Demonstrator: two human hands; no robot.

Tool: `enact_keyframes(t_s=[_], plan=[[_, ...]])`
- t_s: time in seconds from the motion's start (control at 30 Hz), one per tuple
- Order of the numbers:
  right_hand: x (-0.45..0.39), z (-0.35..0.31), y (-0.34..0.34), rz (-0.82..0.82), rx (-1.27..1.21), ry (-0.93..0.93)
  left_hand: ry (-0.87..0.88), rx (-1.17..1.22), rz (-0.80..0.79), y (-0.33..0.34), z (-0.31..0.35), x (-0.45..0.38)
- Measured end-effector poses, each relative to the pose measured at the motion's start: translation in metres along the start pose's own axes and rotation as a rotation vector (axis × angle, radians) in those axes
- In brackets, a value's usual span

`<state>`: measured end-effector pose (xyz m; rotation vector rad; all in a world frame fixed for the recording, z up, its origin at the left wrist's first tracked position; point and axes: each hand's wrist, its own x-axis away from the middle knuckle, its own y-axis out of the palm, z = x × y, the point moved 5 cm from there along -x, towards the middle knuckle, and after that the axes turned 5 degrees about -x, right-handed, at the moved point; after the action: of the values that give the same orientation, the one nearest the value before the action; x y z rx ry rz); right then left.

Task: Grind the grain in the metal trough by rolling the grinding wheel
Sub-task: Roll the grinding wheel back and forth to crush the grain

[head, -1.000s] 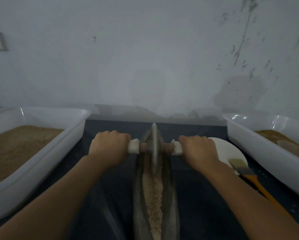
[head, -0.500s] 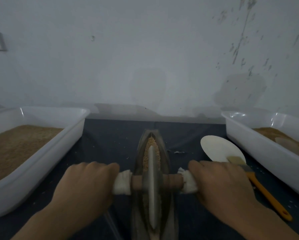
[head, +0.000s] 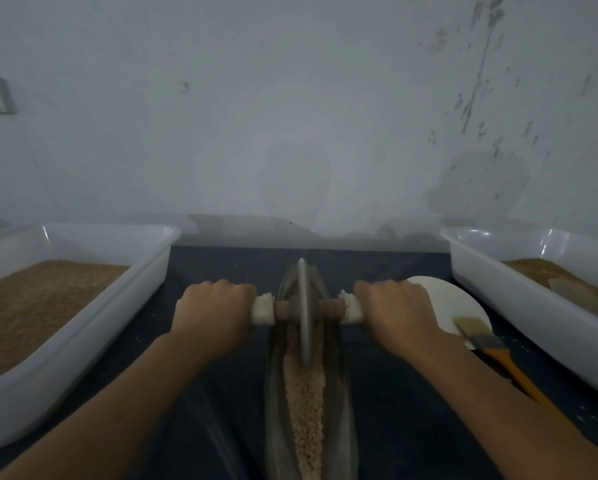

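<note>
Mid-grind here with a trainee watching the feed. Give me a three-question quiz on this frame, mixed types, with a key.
1. True or false: both hands grip the axle of the grinding wheel.
2. Multiple choice: the brush lies
A. in the left tub
B. on the table to the right of the trough, bristles on the white disc
C. inside the trough
3. Fill in: the wheel stands near the ___ end of the trough.

Key
1. True: the left hand and the right hand each hold a cloth-wrapped end of the axle.
2. B: the white disc is under the bristles.
3. Far: the grain lies exposed nearer the person.
</note>
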<state>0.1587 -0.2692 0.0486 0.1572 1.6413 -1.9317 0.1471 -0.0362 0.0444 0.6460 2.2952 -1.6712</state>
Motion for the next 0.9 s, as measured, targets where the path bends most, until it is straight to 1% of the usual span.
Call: enact_keyframes(t_s=[0.07,0.1,0.13,0.2,0.23,0.33,0.43,0.5,0.57,0.63,0.8,0.9], plan=[[0.026,-0.008,-0.013,0.026,-0.006,-0.065,0.025,0.018,-0.026,-0.008,0.001,0.021],[0.041,-0.011,-0.022,0.067,-0.041,-0.087,0.043,0.024,-0.035,-0.011,0.001,0.033],[0.054,-0.013,-0.029,0.102,-0.077,-0.097,0.077,0.026,-0.022,-0.018,0.002,0.044],[0.074,-0.016,-0.036,0.133,-0.098,-0.104,0.162,0.024,0.060,-0.032,0.005,0.065],[0.080,-0.016,-0.036,0.143,-0.094,-0.107,0.167,0.020,0.061,-0.036,0.005,0.071],[0.075,-0.015,-0.034,0.152,-0.105,-0.108,0.107,0.001,0.044,-0.029,0.002,0.067],[0.046,-0.009,-0.018,0.095,-0.072,-0.065,0.031,-0.022,0.059,-0.018,0.002,0.039],[0.020,-0.004,-0.001,0.084,0.010,-0.018,0.014,-0.031,0.048,-0.007,0.003,0.015],[-0.001,0.003,0.013,0.045,0.006,0.059,0.013,-0.041,0.062,0.001,0.003,-0.005],[-0.011,0.006,0.018,0.037,0.003,0.093,0.020,-0.053,0.069,0.006,0.001,-0.017],[0.009,-0.002,0.002,0.016,-0.021,0.040,0.014,-0.010,0.046,0.001,0.002,-0.001],[0.040,-0.013,-0.025,0.040,-0.017,-0.067,0.034,0.061,-0.042,-0.009,0.001,0.036]])
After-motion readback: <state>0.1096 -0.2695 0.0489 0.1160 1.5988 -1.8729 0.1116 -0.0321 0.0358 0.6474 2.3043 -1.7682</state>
